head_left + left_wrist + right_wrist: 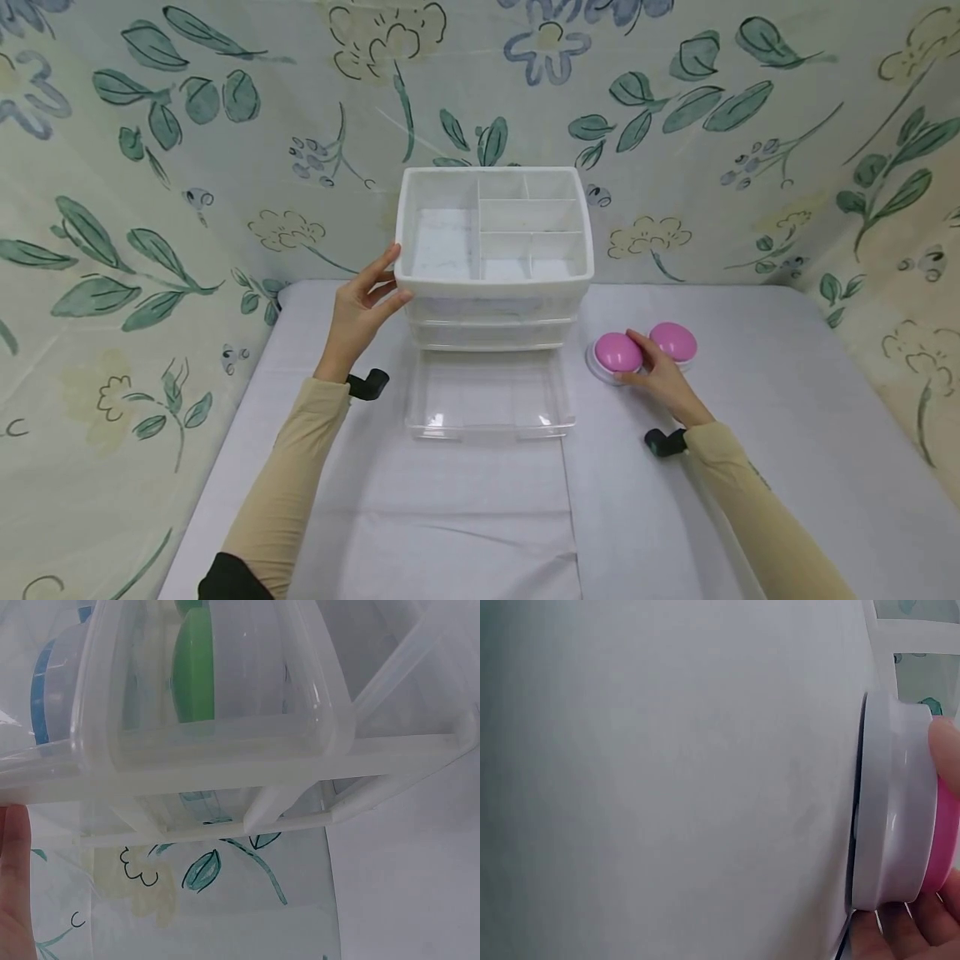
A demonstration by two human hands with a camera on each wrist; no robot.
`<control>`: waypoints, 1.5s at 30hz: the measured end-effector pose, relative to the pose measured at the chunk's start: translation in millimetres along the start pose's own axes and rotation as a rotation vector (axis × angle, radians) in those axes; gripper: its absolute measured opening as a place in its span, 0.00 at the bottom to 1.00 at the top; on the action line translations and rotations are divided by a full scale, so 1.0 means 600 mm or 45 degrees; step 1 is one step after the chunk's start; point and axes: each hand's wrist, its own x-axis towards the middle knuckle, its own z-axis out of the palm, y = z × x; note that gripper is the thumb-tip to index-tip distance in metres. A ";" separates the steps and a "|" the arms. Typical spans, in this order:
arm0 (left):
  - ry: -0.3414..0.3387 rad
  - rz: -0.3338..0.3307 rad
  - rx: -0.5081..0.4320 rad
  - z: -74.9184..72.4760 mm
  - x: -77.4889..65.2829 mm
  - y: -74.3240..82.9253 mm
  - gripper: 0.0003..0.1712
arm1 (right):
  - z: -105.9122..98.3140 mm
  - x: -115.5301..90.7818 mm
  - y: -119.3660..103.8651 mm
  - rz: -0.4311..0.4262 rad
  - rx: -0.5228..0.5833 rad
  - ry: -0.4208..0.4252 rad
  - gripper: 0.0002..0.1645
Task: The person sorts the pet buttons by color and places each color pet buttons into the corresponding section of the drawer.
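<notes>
A white plastic drawer organizer (495,287) stands at the back of the table, its bottom clear drawer (491,396) pulled out. My left hand (360,308) holds the organizer's left front corner, thumb on the front and fingers along the side. Through the clear drawers in the left wrist view show a green-topped button (193,671) and a blue-edged one (39,697). On the right, my right hand (663,379) grips a pink push button (618,352) with a white round base (900,817), thumb and fingers round its side. Another pink push button (673,340) sits just behind the hand.
White cloth (450,542) covers the table, with a crease running toward the front. Floral fabric (247,167) hangs behind and to both sides, close to the organizer's back. The organizer's top tray (442,242) is divided into several compartments.
</notes>
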 end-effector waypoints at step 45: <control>0.004 0.013 0.003 0.000 0.000 -0.001 0.34 | 0.057 -0.092 -0.201 -0.256 0.232 -0.148 0.47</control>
